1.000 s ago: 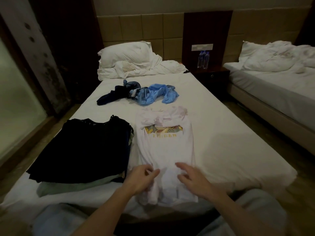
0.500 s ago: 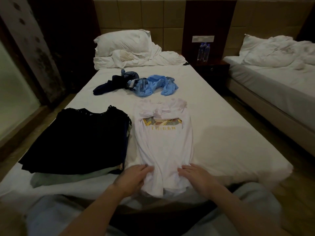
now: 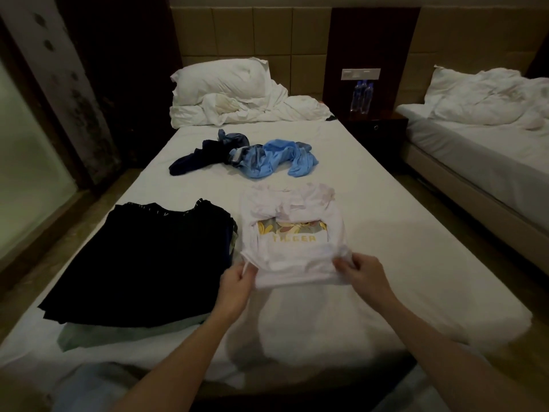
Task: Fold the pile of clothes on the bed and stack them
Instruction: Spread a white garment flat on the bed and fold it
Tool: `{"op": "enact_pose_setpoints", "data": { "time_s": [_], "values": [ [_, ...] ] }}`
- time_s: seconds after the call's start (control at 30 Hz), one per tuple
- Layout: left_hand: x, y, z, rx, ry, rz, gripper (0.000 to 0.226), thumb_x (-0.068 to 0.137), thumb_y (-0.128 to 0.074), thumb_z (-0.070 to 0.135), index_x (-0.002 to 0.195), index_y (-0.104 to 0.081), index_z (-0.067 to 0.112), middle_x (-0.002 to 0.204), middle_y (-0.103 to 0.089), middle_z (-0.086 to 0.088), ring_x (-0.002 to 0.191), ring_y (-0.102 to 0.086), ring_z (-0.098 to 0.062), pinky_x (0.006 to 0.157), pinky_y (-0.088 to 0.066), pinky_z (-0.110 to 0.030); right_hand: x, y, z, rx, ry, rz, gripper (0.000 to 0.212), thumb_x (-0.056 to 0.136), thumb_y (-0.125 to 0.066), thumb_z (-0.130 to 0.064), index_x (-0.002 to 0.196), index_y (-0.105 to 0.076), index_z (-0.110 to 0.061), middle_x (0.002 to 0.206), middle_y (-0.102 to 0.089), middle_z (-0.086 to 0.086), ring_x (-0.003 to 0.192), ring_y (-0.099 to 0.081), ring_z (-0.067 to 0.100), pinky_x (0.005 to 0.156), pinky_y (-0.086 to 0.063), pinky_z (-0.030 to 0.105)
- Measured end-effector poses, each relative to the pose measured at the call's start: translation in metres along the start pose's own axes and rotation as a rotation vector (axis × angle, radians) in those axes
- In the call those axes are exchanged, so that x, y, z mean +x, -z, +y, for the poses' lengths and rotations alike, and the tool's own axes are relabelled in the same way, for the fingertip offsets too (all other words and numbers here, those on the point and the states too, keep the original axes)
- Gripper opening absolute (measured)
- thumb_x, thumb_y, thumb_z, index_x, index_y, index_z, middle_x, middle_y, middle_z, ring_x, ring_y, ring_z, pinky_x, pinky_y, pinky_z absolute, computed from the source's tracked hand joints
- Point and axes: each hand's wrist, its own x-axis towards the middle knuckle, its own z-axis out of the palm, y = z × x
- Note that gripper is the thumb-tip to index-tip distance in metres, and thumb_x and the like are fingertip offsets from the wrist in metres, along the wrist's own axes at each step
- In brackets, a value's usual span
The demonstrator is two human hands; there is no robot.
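Observation:
A white T-shirt (image 3: 292, 251) with a yellow cartoon print lies in the middle of the bed (image 3: 416, 263), its lower part lifted and folded up towards the print. My left hand (image 3: 237, 282) grips the shirt's lower left corner and my right hand (image 3: 361, 273) grips the lower right corner. To the left sits a stack of folded clothes (image 3: 142, 263), black on top with a pale green piece at the bottom. Further up the bed lie a crumpled dark navy garment (image 3: 197, 157) and a crumpled light blue garment (image 3: 276, 157).
White pillows and a bunched duvet (image 3: 231, 93) lie at the head of the bed. Two water bottles (image 3: 361, 96) stand on a dark nightstand to the right. A second bed (image 3: 481, 150) stands at the far right, with floor between the beds.
Both hands have taken hold of the shirt's bottom hem and carried it up the bed, doubling the lower half over the rest. The camera view has also tilted slightly.

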Motion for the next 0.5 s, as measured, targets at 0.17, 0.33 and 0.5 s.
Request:
{"op": "enact_pose_setpoints", "data": {
  "time_s": [0.17, 0.33, 0.5],
  "values": [
    [0.089, -0.008, 0.046, -0.266, 0.067, 0.227, 0.019, 0.099, -0.057, 0.023, 0.111, -0.067, 0.012, 0.105, -0.070, -0.001, 0.099, -0.064, -0.015, 0.088, -0.052, -0.035, 0.089, -0.005, -0.043, -0.001, 0.022, 0.133, 0.042, 0.088, -0.071, -0.032, 0.060, -0.049, -0.009, 0.053, -0.046, -0.003, 0.052, -0.040, 0.011, 0.048, -0.030, 0.024],
    [0.192, -0.003, 0.069, -0.229, 0.104, 0.170, 0.017, 0.098, -0.059, 0.021, 0.111, -0.068, 0.014, 0.105, -0.071, 0.000, 0.096, -0.065, -0.015, 0.085, -0.053, -0.032, 0.188, -0.015, -0.056, -0.067, -0.015, 0.141, 0.047, 0.096, -0.060, -0.035, 0.058, -0.042, -0.014, 0.057, -0.049, 0.001, 0.059, -0.045, 0.019, 0.056, -0.036, 0.032],
    [0.295, -0.020, 0.058, -0.015, 0.144, 0.128, 0.033, 0.101, -0.050, 0.032, 0.077, -0.053, 0.011, 0.076, -0.055, -0.003, 0.072, -0.048, -0.015, 0.064, -0.038, -0.029, 0.289, -0.048, -0.031, -0.155, -0.171, 0.112, 0.051, 0.100, -0.044, -0.050, 0.063, -0.055, -0.017, 0.083, -0.065, 0.012, 0.086, -0.059, 0.032, 0.075, -0.043, 0.039]
  ]
}}
